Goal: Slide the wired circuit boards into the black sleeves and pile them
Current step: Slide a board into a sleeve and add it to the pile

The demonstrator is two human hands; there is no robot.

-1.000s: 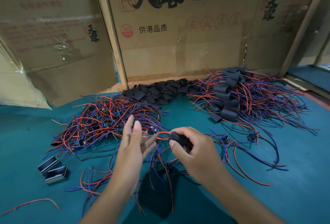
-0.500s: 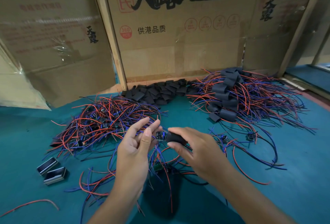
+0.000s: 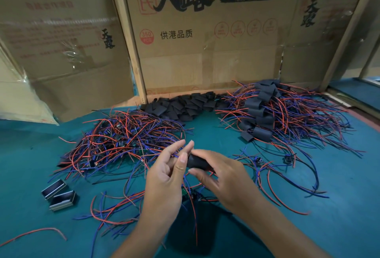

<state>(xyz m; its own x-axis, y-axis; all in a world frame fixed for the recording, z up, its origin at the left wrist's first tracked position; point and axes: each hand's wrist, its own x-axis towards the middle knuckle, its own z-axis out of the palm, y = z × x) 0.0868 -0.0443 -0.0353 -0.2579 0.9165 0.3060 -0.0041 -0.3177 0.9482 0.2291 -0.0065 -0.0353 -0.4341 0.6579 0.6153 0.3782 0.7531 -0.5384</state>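
Note:
My right hand (image 3: 222, 177) pinches a black sleeve (image 3: 198, 162) between thumb and fingers above the green table. My left hand (image 3: 168, 173) meets the sleeve's left end with thumb and fingertips; whatever it holds there is hidden. Red and blue wires hang from the sleeve towards me. A heap of wired circuit boards (image 3: 123, 144) lies at left. Empty black sleeves (image 3: 185, 106) lie in a row at the back. A pile of sleeved boards (image 3: 265, 113) with wires sits at back right.
Two small metal-edged black blocks (image 3: 58, 195) lie at the left front. Loose wired boards (image 3: 287, 159) are scattered at right. Cardboard boxes (image 3: 205, 41) wall off the back. A dark object (image 3: 193, 222) sits under my hands near the front edge.
My left hand has closed in on the sleeve's left end. The small board seen beside the sleeve half a second ago is no longer visible.

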